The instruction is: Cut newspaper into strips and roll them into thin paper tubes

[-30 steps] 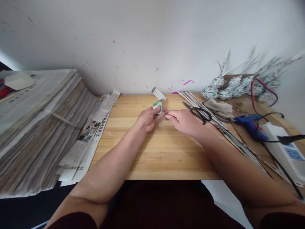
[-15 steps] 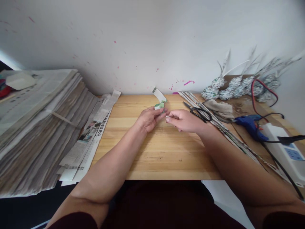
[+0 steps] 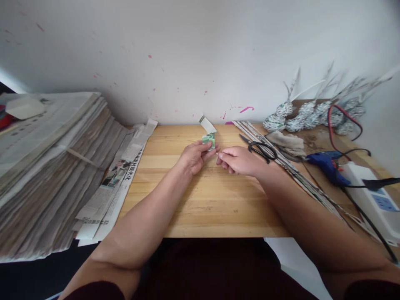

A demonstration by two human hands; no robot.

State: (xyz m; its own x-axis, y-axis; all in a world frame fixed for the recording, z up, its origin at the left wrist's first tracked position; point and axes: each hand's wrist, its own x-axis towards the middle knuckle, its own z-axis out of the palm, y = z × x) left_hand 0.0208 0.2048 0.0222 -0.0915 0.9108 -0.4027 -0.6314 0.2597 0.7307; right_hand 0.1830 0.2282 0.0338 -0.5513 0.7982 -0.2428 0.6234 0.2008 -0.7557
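Fingers of both hands are closed over the middle of the table (image 3: pixel 203 212): the left hand (image 3: pixel 194 158) pinches a paper strip (image 3: pixel 208 140), the right hand (image 3: pixel 235 160) a thin pale tip (image 3: pixel 218 154), too small to make out. Rolling the paper seems the step in hand; the next move calls for a steady pinch. Around are a tall newspaper pile (image 3: pixel 59 171), paper sticks (image 3: pixel 288 167), a glue gun (image 3: pixel 330 167) and scissors (image 3: pixel 251 144), the nearest obstacle, beyond the right wrist.
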